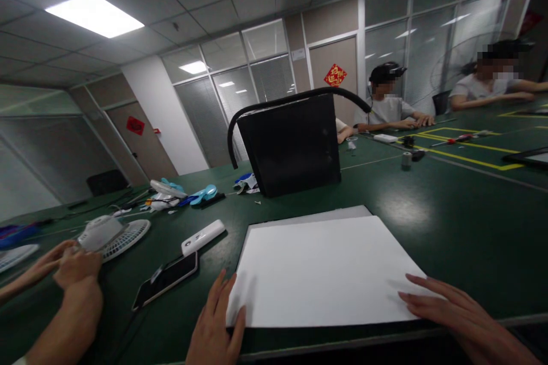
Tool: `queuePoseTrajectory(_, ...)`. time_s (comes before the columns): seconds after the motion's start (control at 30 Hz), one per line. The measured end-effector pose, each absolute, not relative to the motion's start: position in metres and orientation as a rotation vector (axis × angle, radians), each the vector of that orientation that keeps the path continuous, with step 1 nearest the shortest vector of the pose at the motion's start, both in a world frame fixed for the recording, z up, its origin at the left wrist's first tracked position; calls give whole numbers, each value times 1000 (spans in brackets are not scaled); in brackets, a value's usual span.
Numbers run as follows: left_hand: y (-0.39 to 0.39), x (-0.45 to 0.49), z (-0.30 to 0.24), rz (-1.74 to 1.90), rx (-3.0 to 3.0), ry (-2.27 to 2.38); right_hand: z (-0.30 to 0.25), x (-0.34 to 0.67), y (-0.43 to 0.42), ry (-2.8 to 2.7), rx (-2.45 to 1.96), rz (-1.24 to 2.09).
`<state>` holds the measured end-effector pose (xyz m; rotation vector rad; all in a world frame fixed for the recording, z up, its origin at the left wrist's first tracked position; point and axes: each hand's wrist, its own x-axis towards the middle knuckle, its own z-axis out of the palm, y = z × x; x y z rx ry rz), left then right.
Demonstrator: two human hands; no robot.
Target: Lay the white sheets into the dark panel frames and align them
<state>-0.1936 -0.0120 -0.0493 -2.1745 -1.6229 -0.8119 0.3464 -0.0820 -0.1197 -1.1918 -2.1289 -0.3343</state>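
A large white sheet [321, 268] lies flat on the green table [449, 222] in front of me. My left hand [216, 325] rests at the sheet's near left corner, fingers stretched out, thumb on the sheet's edge. My right hand [454, 311] lies flat at the near right corner, fingers spread on the sheet. Neither hand holds anything. Just beyond the sheet stands a black box-shaped bag [291, 145] with a curved black handle.
A black phone [166, 279] and a white remote-like device [202, 237] lie left of the sheet. A co-worker's hands [68, 268] work on a white fan part [113, 234] at far left. Two other people sit at the back right. Small tools lie by yellow tape lines [471, 157].
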Motion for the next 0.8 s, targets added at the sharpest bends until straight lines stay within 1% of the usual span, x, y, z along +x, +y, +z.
queuePoseTrajectory(0.1, -10, -197, -50, -791, -2198, -1567, -109, 341, -73, -2034, -1147, -438)
queuePoseTrajectory(0.37, -8, -200, -48, -760, -2293, -1439, -99, 327, -64, -1977, -1248, -697)
queuePoseTrajectory(0.53, -10, -198, -46, -772, -2302, -1464, -107, 326, -64, -1985, -1317, -775)
queuePoseTrajectory(0.8, -8, -197, -47, -799, -2297, -1476, -116, 327, -60, -1991, -1402, -807)
